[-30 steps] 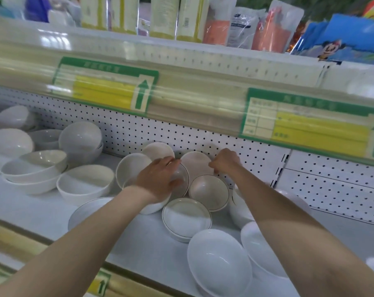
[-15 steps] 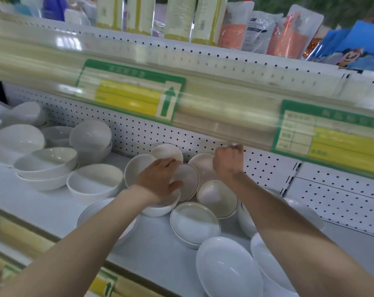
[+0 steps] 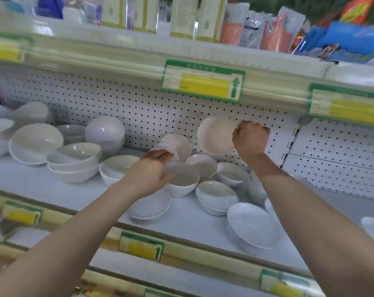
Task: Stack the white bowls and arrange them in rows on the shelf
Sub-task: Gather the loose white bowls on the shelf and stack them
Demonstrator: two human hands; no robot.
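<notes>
We are holding a glossy white bowl (image 3: 216, 135) by its rim in our right hand (image 3: 250, 138), tilted before the pegboard (image 3: 139, 108), above the shelf (image 3: 192, 224). Our left hand (image 3: 148, 174) is gripping a second bowl (image 3: 183, 181) standing there. Bare shelf is lying rightward. Half a second ago the lifted bowl was leaning low.

Even, bright, soft light with faint shadows; motion blur smears the price rail (image 3: 117, 61) and frame edges, wide-angle bending curves the shelf (image 3: 31, 185), bowls show mild glare
</notes>
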